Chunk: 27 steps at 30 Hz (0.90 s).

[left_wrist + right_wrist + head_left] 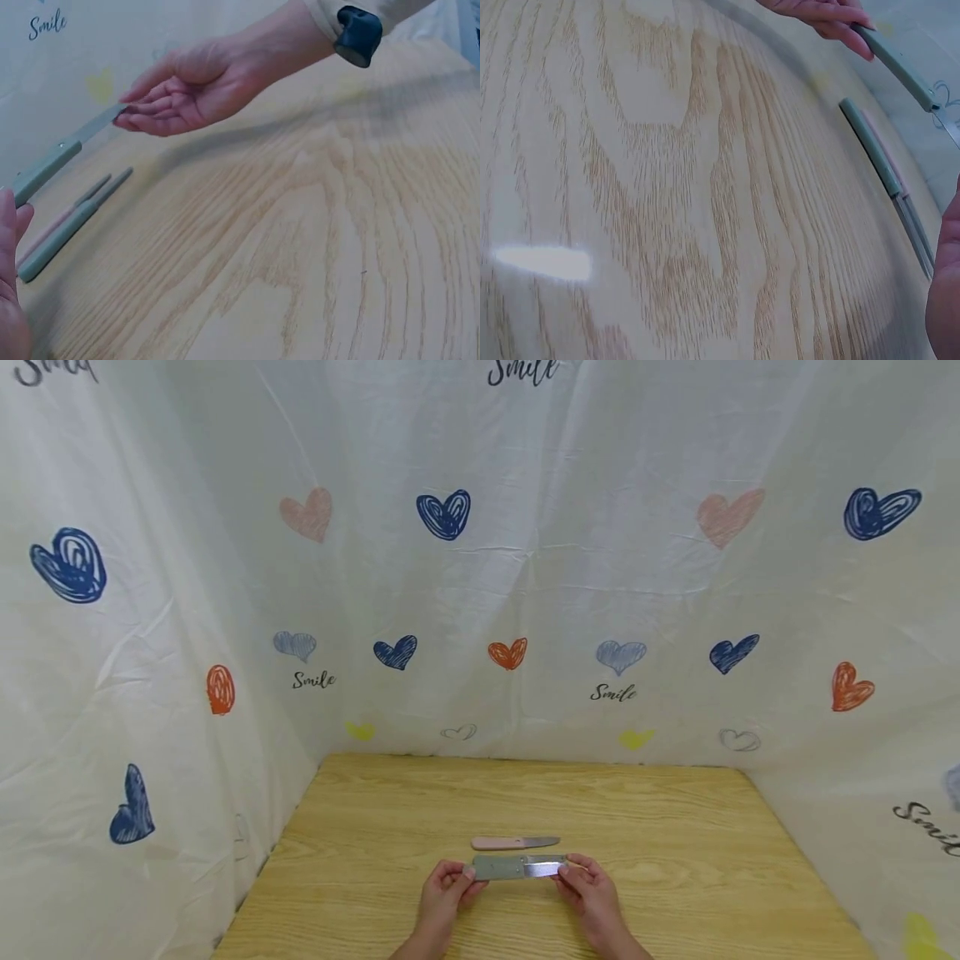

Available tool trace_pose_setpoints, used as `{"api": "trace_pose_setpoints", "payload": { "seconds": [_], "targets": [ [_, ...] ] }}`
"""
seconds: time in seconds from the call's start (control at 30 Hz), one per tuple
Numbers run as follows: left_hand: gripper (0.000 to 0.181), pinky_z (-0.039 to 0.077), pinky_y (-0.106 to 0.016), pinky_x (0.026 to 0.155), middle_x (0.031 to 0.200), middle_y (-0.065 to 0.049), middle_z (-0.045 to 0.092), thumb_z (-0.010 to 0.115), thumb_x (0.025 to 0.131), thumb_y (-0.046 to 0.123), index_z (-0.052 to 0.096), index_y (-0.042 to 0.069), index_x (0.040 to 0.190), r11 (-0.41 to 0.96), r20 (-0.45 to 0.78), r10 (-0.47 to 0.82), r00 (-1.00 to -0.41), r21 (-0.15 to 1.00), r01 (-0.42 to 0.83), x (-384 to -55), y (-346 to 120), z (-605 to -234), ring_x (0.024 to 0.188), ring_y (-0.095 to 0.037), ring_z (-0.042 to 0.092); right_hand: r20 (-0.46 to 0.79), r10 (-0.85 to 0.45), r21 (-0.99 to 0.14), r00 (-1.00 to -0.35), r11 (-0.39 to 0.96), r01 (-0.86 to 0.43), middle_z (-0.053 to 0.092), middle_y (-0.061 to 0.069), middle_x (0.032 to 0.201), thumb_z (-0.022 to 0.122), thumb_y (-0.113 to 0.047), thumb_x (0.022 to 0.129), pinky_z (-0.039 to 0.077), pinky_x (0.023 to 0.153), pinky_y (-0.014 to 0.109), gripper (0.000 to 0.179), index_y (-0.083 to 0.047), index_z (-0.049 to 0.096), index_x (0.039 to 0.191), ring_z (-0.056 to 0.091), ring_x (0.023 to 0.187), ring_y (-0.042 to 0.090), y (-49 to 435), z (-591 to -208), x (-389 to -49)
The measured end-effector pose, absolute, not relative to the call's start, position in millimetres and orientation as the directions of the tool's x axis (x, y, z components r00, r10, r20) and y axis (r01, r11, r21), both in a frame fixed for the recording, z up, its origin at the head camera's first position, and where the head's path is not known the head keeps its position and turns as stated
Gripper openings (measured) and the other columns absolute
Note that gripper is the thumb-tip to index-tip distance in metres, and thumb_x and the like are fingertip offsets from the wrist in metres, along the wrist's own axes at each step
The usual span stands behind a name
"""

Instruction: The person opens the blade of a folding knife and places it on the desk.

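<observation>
A knife with a grey-green handle point(498, 867) is held level above the table, its blade pointing right. My left hand point(441, 897) pinches the handle end between thumb and fingers. At the other end, my right hand point(592, 897) pinches the blade near its tip. Under it, a second green-handled knife point(64, 236) lies on the table, mostly hidden in the head view. Just beyond lies a knife with a pink handle point(498, 843), roughly parallel. In the right wrist view the left hand point(829, 15) grips the held knife's handle point(900, 69).
The wood-grain table point(360, 827) extends around the knives on all sides. White cloth point(525, 568) printed with hearts and "Smile" hangs behind the table and along both sides. A dark device point(358, 36) sits on the right wrist.
</observation>
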<state>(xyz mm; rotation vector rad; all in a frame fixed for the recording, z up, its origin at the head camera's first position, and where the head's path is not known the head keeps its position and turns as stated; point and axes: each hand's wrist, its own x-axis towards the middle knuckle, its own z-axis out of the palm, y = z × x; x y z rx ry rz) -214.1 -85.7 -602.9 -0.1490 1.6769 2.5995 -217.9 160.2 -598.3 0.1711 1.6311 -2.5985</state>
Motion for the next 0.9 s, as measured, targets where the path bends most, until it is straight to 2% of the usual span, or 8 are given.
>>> {"api": "trace_pose_setpoints", "payload": {
  "seconds": [0.13,0.3,0.43,0.57,0.7,0.9],
  "targets": [
    [0.018,0.059,-0.026,0.077,0.081,0.000,0.061,0.064,0.090,0.000,0.051,-0.006,0.101,-0.368,-0.174,-0.028,-0.984,0.917,-0.151,-215,-87,-603,0.079,-0.011,0.070,-0.152,0.012,-0.926,-0.988,-0.350,0.138,0.070,-0.005,0.081,0.060,0.005,0.090,0.058,0.080,0.026,0.034,0.001,0.046,0.121,0.070,0.079,0.010,167,-600,-217],
    [0.027,0.060,-0.025,0.074,0.082,-0.005,0.065,0.069,0.086,0.002,0.059,-0.015,0.105,-0.208,-0.211,-0.100,-0.972,0.960,-0.187,-217,-86,-610,0.077,-0.012,0.070,-0.203,0.088,-0.951,-0.975,-0.257,0.174,0.070,0.000,0.079,0.062,0.009,0.087,0.059,0.075,0.027,0.051,0.010,0.035,0.130,0.070,0.075,0.013,171,-602,-219],
    [0.029,0.059,-0.023,0.068,0.086,-0.010,0.070,0.074,0.084,0.008,0.067,-0.012,0.103,-0.032,-0.201,-0.195,-0.960,0.980,-0.199,-216,-83,-618,0.075,-0.014,0.071,-0.241,0.149,-0.956,-0.959,-0.209,0.208,0.071,0.009,0.081,0.064,0.011,0.084,0.060,0.071,0.026,0.059,0.014,0.029,0.131,0.072,0.073,0.017,170,-605,-220],
    [0.024,0.059,-0.021,0.063,0.084,-0.009,0.072,0.074,0.083,0.009,0.071,-0.007,0.101,0.089,-0.168,-0.233,-0.958,0.977,-0.192,-216,-80,-622,0.073,-0.013,0.071,-0.237,0.215,-0.966,-0.947,-0.156,0.207,0.068,0.017,0.080,0.067,0.012,0.081,0.060,0.068,0.024,0.068,0.014,0.025,0.135,0.072,0.069,0.020,168,-606,-222],
    [0.022,0.058,-0.020,0.062,0.082,-0.008,0.071,0.073,0.083,0.006,0.071,-0.006,0.101,0.129,-0.132,-0.227,-0.965,0.978,-0.164,-218,-78,-622,0.071,-0.012,0.070,-0.227,0.269,-0.973,-0.936,-0.106,0.205,0.066,0.019,0.078,0.070,0.012,0.078,0.060,0.066,0.024,0.071,0.014,0.028,0.135,0.071,0.066,0.020,166,-604,-226],
    [0.031,0.058,-0.019,0.059,0.077,-0.005,0.063,0.074,0.081,0.003,0.066,-0.010,0.109,0.158,-0.117,-0.197,-0.973,0.976,-0.150,-219,-80,-619,0.063,-0.009,0.069,-0.238,0.296,-0.971,-0.925,-0.073,0.227,0.064,0.016,0.075,0.073,0.014,0.074,0.060,0.062,0.027,0.075,0.015,0.029,0.134,0.071,0.061,0.021,167,-605,-229]
  ]
}}
